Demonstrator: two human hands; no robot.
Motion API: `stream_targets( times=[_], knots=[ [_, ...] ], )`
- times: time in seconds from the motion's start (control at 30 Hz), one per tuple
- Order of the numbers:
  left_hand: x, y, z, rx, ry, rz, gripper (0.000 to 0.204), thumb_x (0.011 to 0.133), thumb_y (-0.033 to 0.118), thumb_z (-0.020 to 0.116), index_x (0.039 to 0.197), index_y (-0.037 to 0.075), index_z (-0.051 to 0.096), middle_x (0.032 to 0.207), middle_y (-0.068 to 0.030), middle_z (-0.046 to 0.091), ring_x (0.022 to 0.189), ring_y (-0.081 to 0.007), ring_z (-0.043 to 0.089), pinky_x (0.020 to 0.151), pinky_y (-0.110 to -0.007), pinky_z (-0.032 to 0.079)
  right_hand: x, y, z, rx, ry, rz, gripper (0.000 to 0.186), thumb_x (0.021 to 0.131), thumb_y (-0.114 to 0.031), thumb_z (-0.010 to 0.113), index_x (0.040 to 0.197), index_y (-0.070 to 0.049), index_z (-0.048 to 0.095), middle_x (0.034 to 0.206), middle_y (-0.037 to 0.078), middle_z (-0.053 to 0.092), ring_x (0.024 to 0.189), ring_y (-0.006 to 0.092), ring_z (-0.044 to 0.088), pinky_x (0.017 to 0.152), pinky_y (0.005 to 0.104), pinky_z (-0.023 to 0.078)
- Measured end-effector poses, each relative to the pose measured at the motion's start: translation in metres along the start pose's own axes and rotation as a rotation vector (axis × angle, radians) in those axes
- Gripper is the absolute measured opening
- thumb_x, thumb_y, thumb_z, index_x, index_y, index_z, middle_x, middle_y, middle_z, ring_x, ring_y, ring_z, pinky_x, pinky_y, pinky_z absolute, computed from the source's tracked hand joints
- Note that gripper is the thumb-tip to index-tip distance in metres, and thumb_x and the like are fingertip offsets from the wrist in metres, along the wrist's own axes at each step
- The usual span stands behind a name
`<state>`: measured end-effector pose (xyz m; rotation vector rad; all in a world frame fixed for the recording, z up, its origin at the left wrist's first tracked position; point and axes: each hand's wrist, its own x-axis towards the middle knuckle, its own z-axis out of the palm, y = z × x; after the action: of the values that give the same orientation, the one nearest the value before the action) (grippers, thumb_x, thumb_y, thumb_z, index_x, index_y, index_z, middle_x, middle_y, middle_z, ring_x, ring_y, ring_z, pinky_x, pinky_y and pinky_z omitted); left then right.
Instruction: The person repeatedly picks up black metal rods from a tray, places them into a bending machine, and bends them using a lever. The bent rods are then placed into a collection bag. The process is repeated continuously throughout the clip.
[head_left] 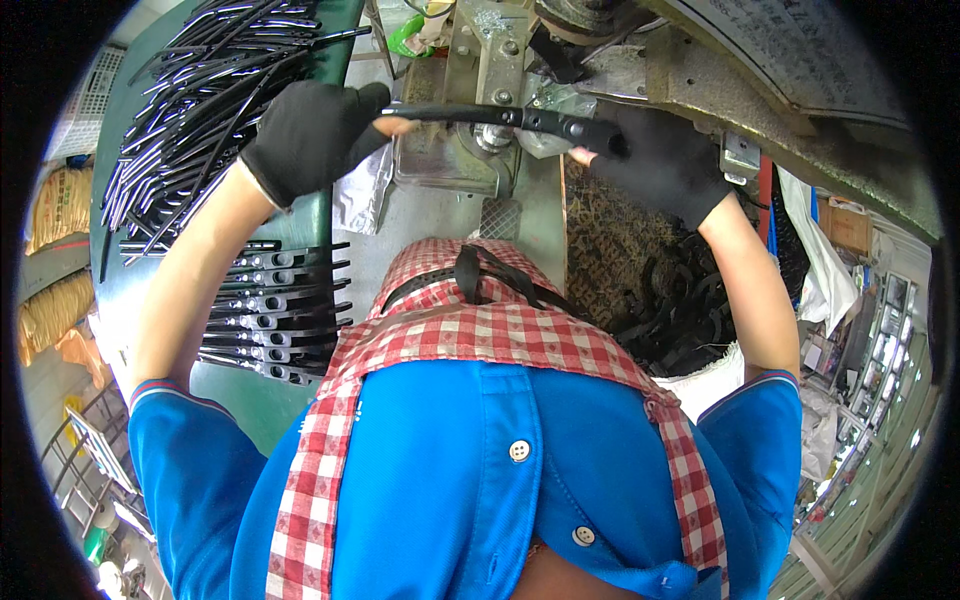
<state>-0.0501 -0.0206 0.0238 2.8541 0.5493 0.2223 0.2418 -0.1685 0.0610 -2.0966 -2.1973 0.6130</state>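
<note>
A long black tube (450, 113) with a thicker, holed black end piece spans level between my two hands, above the metal base of a machine (445, 160). My left hand (315, 140), in a black glove with a bare thumb tip, closes round its thin left end. At the right, my right hand (665, 165), gloved the same way and smeared by motion, grips the thick end from below and behind. Left of my left hand lies a heap of thin black tubes (190, 130). Beneath my left forearm, several black tubes with holed end pieces (275, 308) lie in a row.
A green table (345, 40) carries the heap and the row. Black curved parts (670, 300) fill a container by my right forearm. The heavy machine arm (690, 75) overhangs the upper right. A ridged metal pedal (500, 218) sits below the machine base.
</note>
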Motion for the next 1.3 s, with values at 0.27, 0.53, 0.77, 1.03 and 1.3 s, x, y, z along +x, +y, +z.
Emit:
stream_targets(
  times=[0.27, 0.53, 0.77, 1.03, 1.3],
  knots=[
    [0.019, -0.016, -0.006, 0.026, 0.085, 0.065, 0.041, 0.09, 0.044, 0.051, 0.085, 0.004, 0.058, 0.061, -0.0166, 0.056, 0.061, -0.0368, 0.059, 0.054, -0.045, 0.045, 0.012, 0.023, 0.006, 0.275, -0.013, -0.06, 0.049, 0.083, -0.044, 0.065, 0.104, 0.0, 0.059, 0.084, 0.01, 0.062, 0.076, 0.0185, 0.056, 0.07, 0.033, 0.046],
    [0.022, -0.016, -0.014, 0.068, 0.01, 0.083, 0.035, 0.089, 0.04, 0.052, 0.086, 0.006, 0.06, 0.062, -0.0174, 0.057, 0.06, -0.0375, 0.059, 0.055, -0.046, 0.045, 0.023, 0.019, -0.011, 0.096, -0.235, 0.056, 0.045, 0.08, -0.035, 0.066, 0.11, -0.002, 0.058, 0.096, 0.017, 0.063, 0.088, 0.0254, 0.06, 0.079, 0.0394, 0.049],
    [0.031, -0.026, -0.005, 0.152, 0.06, 0.153, 0.042, 0.091, 0.047, 0.047, 0.089, 0.007, 0.062, 0.064, -0.017, 0.06, 0.062, -0.0374, 0.061, 0.056, -0.047, 0.047, 0.04, 0.026, -0.004, -0.132, -0.395, 0.097, 0.028, 0.072, -0.023, 0.061, 0.091, -0.003, 0.053, 0.073, 0.013, 0.057, 0.066, 0.0226, 0.054, 0.066, 0.0375, 0.045],
    [0.014, -0.055, -0.005, 0.098, 0.146, 0.084, 0.041, 0.092, 0.047, 0.048, 0.094, 0.008, 0.06, 0.072, -0.0186, 0.062, 0.069, -0.038, 0.062, 0.061, -0.046, 0.048, 0.031, 0.013, 0.0, -0.077, -0.234, 0.222, 0.032, 0.063, -0.023, 0.066, 0.083, 0.001, 0.058, 0.077, 0.019, 0.06, 0.071, 0.03, 0.059, 0.064, 0.041, 0.045],
    [-0.016, -0.092, 0.001, -0.2, -0.031, -0.143, 0.056, 0.093, 0.049, 0.047, 0.074, -0.002, 0.059, 0.061, -0.0221, 0.054, 0.057, -0.0378, 0.051, 0.056, -0.042, 0.04, 0.045, 0.037, 0.011, -0.223, -0.202, 0.156, 0.046, 0.062, -0.02, 0.065, 0.101, 0.001, 0.054, 0.086, 0.021, 0.06, 0.076, 0.0315, 0.059, 0.064, 0.0407, 0.046]
  ],
)
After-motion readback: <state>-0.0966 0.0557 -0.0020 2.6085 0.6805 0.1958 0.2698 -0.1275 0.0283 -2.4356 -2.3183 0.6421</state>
